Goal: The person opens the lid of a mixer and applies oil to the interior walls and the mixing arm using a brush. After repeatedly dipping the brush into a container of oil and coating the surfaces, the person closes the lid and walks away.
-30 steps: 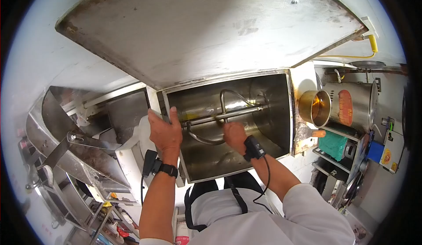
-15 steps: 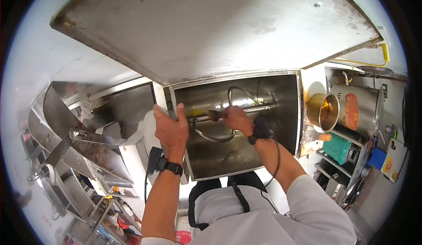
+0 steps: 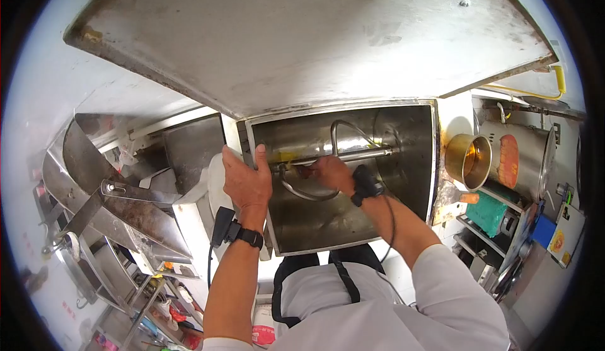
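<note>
A steel mixer tub (image 3: pixel 353 228) lies in front of me, with a horizontal shaft (image 3: pixel 362 155) and curved mixing bars (image 3: pixel 335 138) inside. My right hand (image 3: pixel 334 173) reaches into the tub, fingers closed round a small reddish-brown object (image 3: pixel 305 171) just below the shaft's left part. Most of that object is hidden, and its kind does not show. A yellowish patch (image 3: pixel 287 157) shows by the shaft's left end. My left hand (image 3: pixel 247 181) is at the tub's left edge, by a pale rounded part, fingers stretched out and thumb apart.
The tub's large metal lid (image 3: pixel 302 42) stands raised at the back. To the right are a pot with amber liquid (image 3: pixel 465 161), a big steel drum (image 3: pixel 526 162) and a green item (image 3: pixel 486 214). A large curved metal piece (image 3: pixel 72 162) and shelving (image 3: pixel 135 310) stand left.
My right hand has shifted slightly left and down with the brown object, close under the shaft. My left hand has hardly moved. The view has shifted slightly.
</note>
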The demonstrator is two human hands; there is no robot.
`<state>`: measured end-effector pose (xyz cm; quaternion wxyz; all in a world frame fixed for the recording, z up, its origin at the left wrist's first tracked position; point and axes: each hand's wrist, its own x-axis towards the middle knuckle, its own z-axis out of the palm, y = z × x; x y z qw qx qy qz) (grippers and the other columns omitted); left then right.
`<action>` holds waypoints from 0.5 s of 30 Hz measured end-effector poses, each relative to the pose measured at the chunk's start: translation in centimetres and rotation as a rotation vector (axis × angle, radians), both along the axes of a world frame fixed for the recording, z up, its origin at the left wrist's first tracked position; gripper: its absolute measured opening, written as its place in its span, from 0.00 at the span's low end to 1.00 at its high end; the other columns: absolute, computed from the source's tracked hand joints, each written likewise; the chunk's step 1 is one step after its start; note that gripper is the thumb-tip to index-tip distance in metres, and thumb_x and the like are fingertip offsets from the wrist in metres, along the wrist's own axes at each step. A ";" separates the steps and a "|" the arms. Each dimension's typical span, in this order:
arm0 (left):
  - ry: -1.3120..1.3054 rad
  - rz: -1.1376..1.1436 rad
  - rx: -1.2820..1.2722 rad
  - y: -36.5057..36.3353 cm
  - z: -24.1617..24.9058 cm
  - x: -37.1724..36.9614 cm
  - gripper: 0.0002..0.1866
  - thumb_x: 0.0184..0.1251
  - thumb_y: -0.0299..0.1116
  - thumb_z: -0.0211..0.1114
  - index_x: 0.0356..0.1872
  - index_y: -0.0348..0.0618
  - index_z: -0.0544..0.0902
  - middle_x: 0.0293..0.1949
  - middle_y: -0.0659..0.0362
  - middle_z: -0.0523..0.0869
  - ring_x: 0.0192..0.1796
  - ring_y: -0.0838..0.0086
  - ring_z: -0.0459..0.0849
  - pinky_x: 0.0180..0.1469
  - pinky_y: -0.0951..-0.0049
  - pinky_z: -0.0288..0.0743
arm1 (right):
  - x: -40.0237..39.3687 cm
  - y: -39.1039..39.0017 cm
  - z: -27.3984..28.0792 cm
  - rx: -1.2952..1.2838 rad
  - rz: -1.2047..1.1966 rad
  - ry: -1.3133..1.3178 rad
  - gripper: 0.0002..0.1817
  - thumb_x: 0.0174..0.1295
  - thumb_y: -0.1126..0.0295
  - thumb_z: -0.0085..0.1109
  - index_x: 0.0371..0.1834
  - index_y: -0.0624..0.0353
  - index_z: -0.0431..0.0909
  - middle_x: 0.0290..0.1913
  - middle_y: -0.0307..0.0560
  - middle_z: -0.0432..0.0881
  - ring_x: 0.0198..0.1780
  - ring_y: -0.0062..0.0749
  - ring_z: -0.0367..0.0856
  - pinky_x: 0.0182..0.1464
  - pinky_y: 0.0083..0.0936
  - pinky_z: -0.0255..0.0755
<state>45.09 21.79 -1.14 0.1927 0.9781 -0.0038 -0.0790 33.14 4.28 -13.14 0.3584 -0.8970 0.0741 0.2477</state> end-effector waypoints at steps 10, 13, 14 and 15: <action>0.005 -0.005 -0.033 0.0 0.5 0.0 0.42 0.65 0.58 0.58 0.62 0.26 0.63 0.55 0.37 0.76 0.53 0.44 0.78 0.52 0.51 0.74 | -4.8 -5.9 5.5 -0.318 0.018 -0.156 0.07 0.56 0.71 0.56 0.31 0.63 0.81 0.27 0.59 0.81 0.34 0.54 0.83 0.37 0.45 0.78; -0.035 -0.010 -0.007 0.1 -0.1 0.0 0.41 0.64 0.57 0.59 0.63 0.26 0.63 0.54 0.38 0.76 0.53 0.44 0.78 0.52 0.51 0.74 | -4.1 -4.4 4.1 -0.489 0.239 -0.128 0.06 0.56 0.73 0.55 0.30 0.61 0.81 0.27 0.56 0.82 0.34 0.49 0.84 0.36 0.41 0.78; -0.033 -0.009 -0.006 0.2 -0.2 -0.1 0.41 0.64 0.57 0.59 0.63 0.26 0.63 0.54 0.38 0.76 0.53 0.44 0.78 0.52 0.51 0.74 | -4.4 -3.9 3.8 -0.518 0.389 -0.013 0.06 0.57 0.74 0.53 0.30 0.60 0.82 0.29 0.54 0.83 0.35 0.45 0.85 0.37 0.38 0.78; -0.045 -0.013 -0.017 0.1 -0.1 -0.1 0.41 0.64 0.57 0.59 0.63 0.26 0.63 0.54 0.38 0.76 0.53 0.44 0.78 0.52 0.51 0.74 | -4.7 -3.5 4.2 -0.517 0.390 -0.011 0.06 0.57 0.74 0.53 0.30 0.60 0.82 0.29 0.54 0.83 0.35 0.45 0.85 0.37 0.38 0.78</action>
